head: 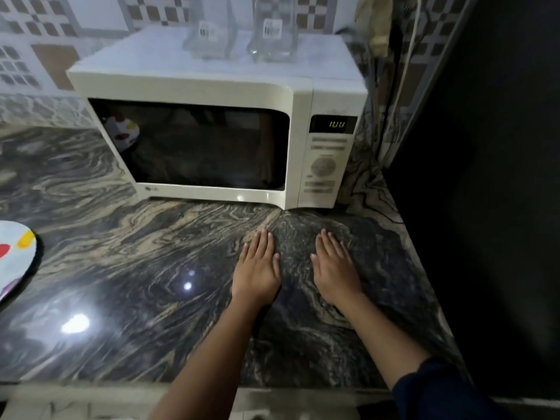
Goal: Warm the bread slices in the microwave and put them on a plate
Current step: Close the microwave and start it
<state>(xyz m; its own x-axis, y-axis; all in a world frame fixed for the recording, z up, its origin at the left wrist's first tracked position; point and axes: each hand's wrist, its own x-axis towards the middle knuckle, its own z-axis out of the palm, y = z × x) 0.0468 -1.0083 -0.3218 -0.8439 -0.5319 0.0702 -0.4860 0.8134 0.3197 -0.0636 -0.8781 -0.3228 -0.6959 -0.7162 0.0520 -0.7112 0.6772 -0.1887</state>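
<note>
This looks like the waiting step. The microwave [212, 92] stands at the back of the table [136, 268] with its door [194, 147] closed and green digits lit on the display [336, 124], blurred but perhaps reading a minute. The bread slices cannot be seen. The dark door glass shows only reflections, so they are probably inside, though that is a guess. Both hands lie palm down on the table just in front of the microwave, close together but apart. The left hand [257, 268] and the right hand [333, 268] have their fingers [262, 241] straight and flat against the stone, holding nothing. The plate [15, 256], white with coloured spots, sits at the far left edge of the table, well away from the hands. Once the heating ends, the next move calls for opening the door, lifting the slices out and carrying them over to that plate.
</note>
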